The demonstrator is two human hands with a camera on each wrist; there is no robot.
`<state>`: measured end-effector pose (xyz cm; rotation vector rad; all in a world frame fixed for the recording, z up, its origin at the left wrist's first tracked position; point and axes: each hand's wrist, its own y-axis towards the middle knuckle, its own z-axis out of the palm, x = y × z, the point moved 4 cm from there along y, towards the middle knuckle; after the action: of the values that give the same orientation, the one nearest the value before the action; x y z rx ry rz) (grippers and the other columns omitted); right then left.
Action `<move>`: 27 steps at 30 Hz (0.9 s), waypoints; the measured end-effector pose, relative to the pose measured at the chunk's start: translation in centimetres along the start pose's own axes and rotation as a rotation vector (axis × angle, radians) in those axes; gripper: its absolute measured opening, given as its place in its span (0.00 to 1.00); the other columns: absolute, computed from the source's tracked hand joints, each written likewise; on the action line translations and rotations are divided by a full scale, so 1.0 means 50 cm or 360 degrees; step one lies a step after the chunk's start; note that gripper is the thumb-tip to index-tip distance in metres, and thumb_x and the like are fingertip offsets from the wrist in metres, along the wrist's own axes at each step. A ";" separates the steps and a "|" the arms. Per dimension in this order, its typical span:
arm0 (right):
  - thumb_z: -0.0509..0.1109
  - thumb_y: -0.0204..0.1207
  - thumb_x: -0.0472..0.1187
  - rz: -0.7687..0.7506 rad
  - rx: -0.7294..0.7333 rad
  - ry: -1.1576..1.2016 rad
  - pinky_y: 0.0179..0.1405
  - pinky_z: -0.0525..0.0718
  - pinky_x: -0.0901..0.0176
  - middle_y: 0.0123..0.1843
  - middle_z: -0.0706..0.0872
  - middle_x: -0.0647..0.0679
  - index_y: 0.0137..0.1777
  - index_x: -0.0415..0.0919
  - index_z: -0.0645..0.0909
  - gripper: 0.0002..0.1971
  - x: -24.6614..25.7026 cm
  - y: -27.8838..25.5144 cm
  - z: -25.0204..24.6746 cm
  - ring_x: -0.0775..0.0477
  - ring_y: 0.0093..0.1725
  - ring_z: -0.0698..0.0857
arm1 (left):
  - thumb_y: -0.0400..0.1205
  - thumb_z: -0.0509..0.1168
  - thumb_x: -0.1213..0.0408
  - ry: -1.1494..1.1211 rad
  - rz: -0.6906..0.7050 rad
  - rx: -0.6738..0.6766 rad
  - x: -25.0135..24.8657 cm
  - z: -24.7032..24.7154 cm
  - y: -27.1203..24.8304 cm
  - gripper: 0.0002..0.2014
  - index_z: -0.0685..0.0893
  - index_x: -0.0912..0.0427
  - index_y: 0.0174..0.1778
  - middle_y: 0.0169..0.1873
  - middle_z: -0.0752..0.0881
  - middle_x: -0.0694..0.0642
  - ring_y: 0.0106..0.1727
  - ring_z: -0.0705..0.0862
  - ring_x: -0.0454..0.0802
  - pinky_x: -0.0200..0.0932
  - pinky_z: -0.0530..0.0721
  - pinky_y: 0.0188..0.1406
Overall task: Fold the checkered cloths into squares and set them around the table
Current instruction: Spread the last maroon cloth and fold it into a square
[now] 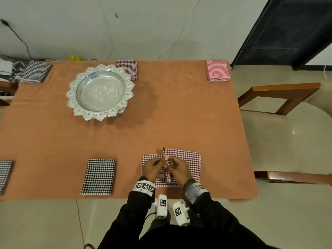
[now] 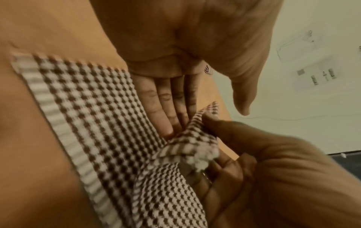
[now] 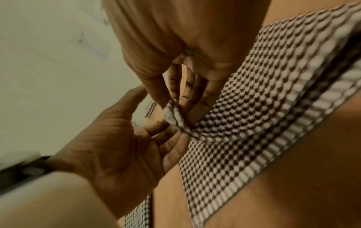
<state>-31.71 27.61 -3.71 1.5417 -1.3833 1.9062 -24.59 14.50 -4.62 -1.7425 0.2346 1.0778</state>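
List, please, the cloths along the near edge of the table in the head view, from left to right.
black checkered cloth at the picture's edge → folded black checkered cloth → dark red checkered cloth, worked on by both hands

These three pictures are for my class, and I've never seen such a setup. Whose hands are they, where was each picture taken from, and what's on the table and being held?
No machine: a person works bare-handed, wearing three cameras. The wide picture comes from the head; the close-ups come from each wrist, looking along the fingers. The table carries a silver tray and folded checkered cloths, such as a black one and a pink one. The right hand pinches a corner of the maroon checkered cloth mid-fold; the left hand, fingers straight, touches it.
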 end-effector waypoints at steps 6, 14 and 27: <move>0.83 0.59 0.22 0.0288 0.0389 -0.0075 0.46 0.93 0.36 0.52 0.87 0.43 0.65 0.47 0.87 0.34 -0.041 0.012 0.109 0.46 0.42 0.88 | 0.75 0.78 0.56 0.0247 -0.0071 -0.0186 0.068 -0.130 0.047 0.11 0.93 0.62 0.37 0.27 0.89 0.57 0.29 0.84 0.51 0.48 0.86 0.35; 0.83 0.64 0.21 0.0339 0.0340 -0.0226 0.47 0.93 0.52 0.60 0.87 0.35 0.69 0.38 0.84 0.32 -0.069 0.007 0.112 0.49 0.44 0.88 | 0.70 0.81 0.57 0.0560 -0.0044 -0.0184 0.107 -0.172 0.078 0.09 0.94 0.59 0.39 0.36 0.94 0.53 0.41 0.92 0.54 0.56 0.92 0.48; 0.75 0.75 0.38 0.0378 -0.0858 -0.1022 0.57 0.86 0.47 0.57 0.83 0.45 0.56 0.43 0.84 0.11 -0.098 -0.029 -0.164 0.42 0.52 0.86 | 0.64 0.87 0.53 0.0763 -0.0121 -0.0442 0.089 -0.205 0.066 0.13 0.89 0.51 0.32 0.30 0.90 0.44 0.35 0.90 0.44 0.44 0.91 0.43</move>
<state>-33.47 36.55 -6.87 1.8139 -2.1992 0.9976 -18.39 5.87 -9.42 -2.2307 0.3220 0.6450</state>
